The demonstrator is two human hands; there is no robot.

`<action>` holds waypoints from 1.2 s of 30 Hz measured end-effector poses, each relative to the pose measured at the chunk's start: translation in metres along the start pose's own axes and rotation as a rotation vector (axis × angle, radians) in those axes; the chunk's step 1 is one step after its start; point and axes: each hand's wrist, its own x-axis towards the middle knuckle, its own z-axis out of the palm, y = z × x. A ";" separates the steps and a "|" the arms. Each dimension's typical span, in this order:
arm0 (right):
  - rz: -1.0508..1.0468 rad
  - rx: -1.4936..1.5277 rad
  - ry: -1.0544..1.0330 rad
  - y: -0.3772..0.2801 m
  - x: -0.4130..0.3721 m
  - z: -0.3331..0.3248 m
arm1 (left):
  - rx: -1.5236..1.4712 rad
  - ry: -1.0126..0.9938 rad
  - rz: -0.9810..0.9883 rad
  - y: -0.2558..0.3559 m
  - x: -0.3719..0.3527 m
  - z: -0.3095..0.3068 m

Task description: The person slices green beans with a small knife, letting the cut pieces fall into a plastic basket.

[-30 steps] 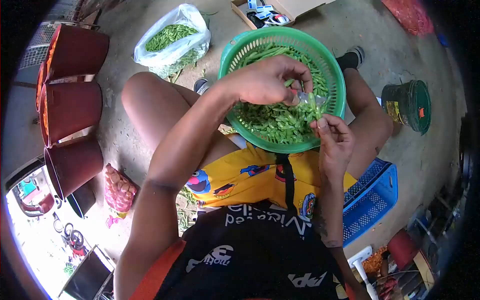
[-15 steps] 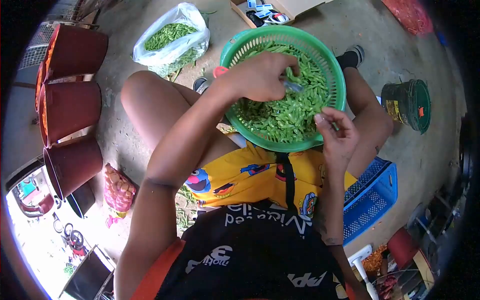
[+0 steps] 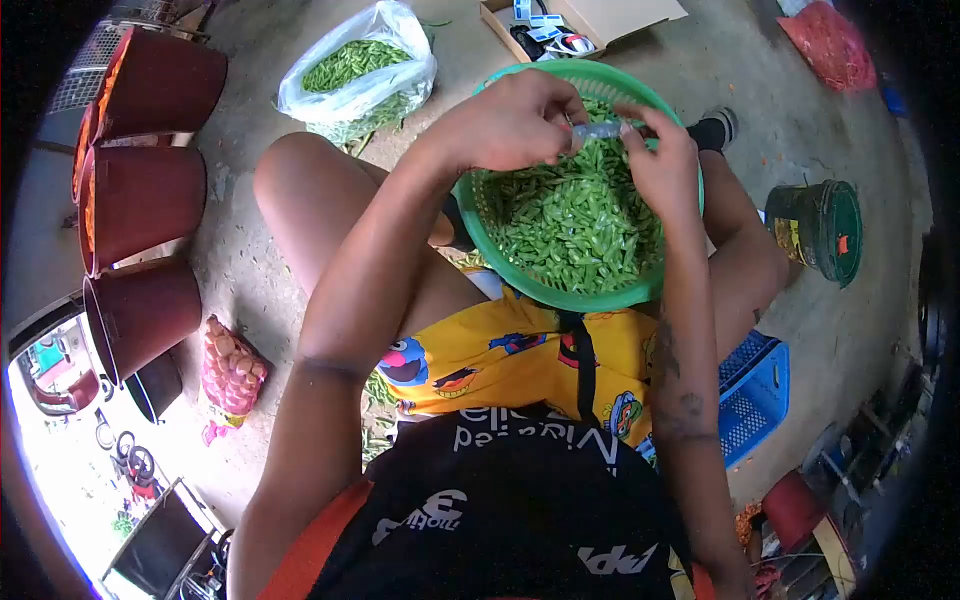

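Head view: person seated, filmed from above, green basket on the lap, both hands raised over its far rim.
Red buckets (image 3: 140,200): three stacked on their sides on the floor, well apart on the left.
Basket (image 3: 560,295): rests across the thighs, tilted slightly toward the body.
Cut beans (image 3: 575,215): fill the basket, piled close to the near rim.
Plastic bag (image 3: 355,65): open on the floor beyond the left knee, holds whole green pods.
Blue crate (image 3: 752,395): on the floor by the right hip.
Dark pail (image 3: 815,215): on the floor just outside the right knee.
Left hand (image 3: 515,125): fist closed round the knife's handle, blade pointing at the other hand.
Right hand (image 3: 660,160): fingertips pinched together at the blade's tip; what they pinch is too small to tell.
Knife (image 3: 597,130): small, held level above the beans, between the two hands.
Risk 1: cut fingertip, since the right fingers touch the blade end and a slip would draw the edge into them.
Risk 2: spill, since the basket sits on the legs alone with no hand on it; a knee shift tips it.
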 end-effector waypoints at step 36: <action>0.186 0.179 0.061 -0.006 -0.072 -0.055 | -0.227 0.153 0.162 0.003 0.002 0.019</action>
